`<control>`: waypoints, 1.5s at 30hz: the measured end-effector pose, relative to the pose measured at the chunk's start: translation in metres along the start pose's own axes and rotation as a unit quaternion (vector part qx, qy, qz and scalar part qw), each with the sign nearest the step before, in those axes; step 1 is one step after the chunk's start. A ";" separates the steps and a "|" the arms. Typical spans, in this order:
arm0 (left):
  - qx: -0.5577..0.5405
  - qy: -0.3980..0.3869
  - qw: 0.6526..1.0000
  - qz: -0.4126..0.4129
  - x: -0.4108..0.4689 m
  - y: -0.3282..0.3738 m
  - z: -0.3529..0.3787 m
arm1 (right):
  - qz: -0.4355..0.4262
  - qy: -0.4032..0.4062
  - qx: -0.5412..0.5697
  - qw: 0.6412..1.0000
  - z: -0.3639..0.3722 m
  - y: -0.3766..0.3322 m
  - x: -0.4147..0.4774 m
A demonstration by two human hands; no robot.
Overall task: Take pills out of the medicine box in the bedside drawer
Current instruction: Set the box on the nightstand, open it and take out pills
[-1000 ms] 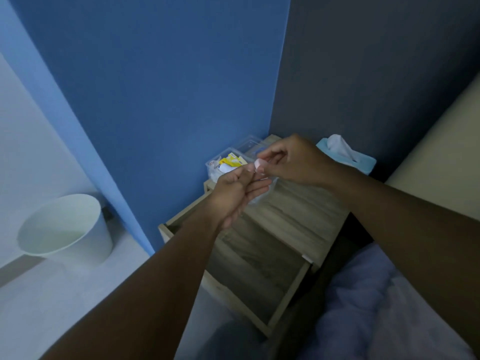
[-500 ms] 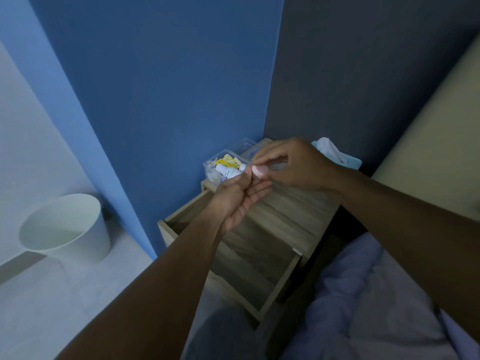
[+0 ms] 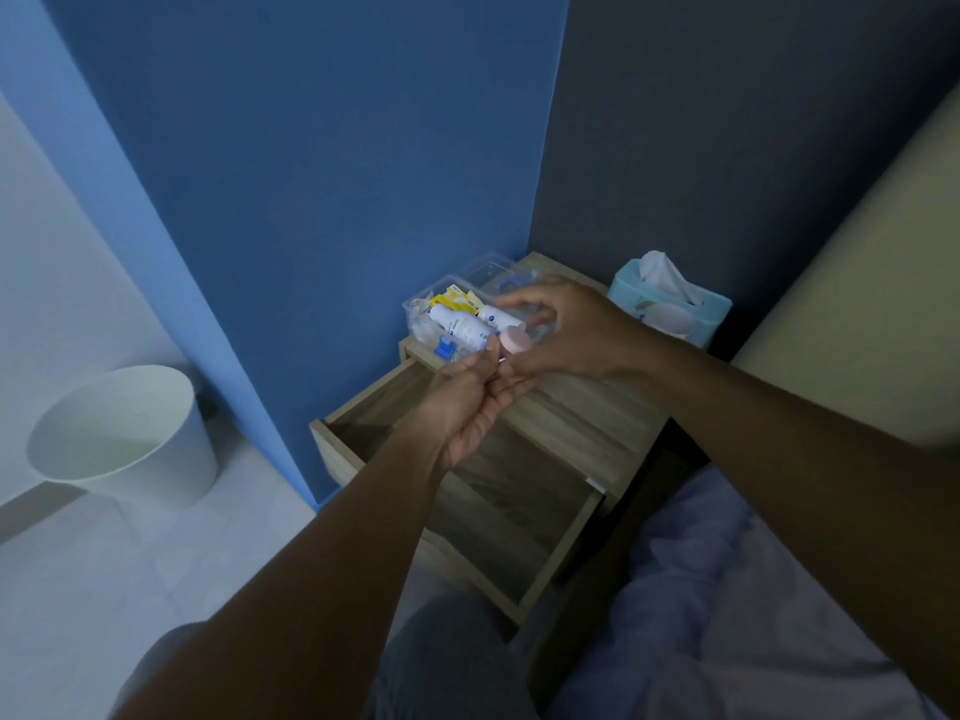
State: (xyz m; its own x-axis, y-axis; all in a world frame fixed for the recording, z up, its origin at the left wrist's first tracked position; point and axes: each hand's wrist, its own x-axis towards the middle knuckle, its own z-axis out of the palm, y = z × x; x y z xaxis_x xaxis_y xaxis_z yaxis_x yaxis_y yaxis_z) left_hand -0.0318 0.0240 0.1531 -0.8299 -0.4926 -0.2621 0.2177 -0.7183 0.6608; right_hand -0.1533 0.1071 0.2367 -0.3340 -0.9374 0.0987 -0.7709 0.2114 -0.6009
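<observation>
Pink round container (image 3: 515, 340) pinched in my right hand (image 3: 566, 332), tipped toward my left hand (image 3: 475, 402), which is cupped palm-up just below to catch pills, I'd guess. Can't tell if any have dropped. Clear medicine box (image 3: 467, 317) sits open on the bedside table (image 3: 582, 423), out of the pulled-out drawer (image 3: 467, 491), so both hands work over wood, not floor.

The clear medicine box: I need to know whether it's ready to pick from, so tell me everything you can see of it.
The clear medicine box is see-through plastic, open, its lid lying behind it. It sits on the wooden nightstand top, in the corner by the blue wall, above the open drawer. Inside lie white bottles, yellow packets and a small blue piece. The right hand hovers over its right end, partly hiding it.
</observation>
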 end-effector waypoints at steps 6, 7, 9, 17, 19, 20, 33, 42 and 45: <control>0.015 0.009 1.000 -0.019 0.003 -0.004 -0.004 | -0.015 0.042 -0.073 0.996 0.012 0.012 0.003; 0.009 0.015 1.000 -0.020 0.005 -0.005 -0.006 | -0.029 0.033 -0.064 0.997 0.012 0.013 0.002; 0.002 0.021 1.000 -0.021 0.007 -0.006 -0.008 | -0.054 0.026 -0.072 0.996 0.013 0.014 0.001; -0.026 0.017 0.999 -0.036 0.012 -0.021 -0.019 | -0.056 0.077 -0.030 0.995 0.015 0.034 -0.008; -0.036 0.007 0.999 -0.036 0.013 -0.026 -0.020 | -0.037 0.106 -0.017 0.994 0.018 0.049 -0.012; -0.039 -0.001 0.999 -0.037 0.015 -0.028 -0.020 | -0.022 0.118 -0.003 0.993 0.021 0.060 -0.014; 0.089 -0.002 0.996 -0.003 0.089 -0.091 -0.021 | 0.194 0.282 0.152 0.927 0.082 0.195 -0.055; 0.495 -0.061 0.856 0.132 0.150 -0.118 -0.018 | 0.274 0.345 0.112 0.891 0.108 0.253 -0.062; 0.592 -0.077 0.792 0.128 0.172 -0.130 -0.024 | 0.282 0.351 0.090 0.888 0.115 0.265 -0.059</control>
State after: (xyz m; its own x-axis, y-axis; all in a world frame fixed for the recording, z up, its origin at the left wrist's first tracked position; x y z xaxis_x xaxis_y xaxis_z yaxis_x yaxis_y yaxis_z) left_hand -0.1903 0.0204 0.0052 -0.9092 -0.4161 0.0167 -0.1684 0.4042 0.8990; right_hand -0.2757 0.1870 -0.0196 -0.9444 -0.2796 0.1731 -0.2948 0.4863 -0.8226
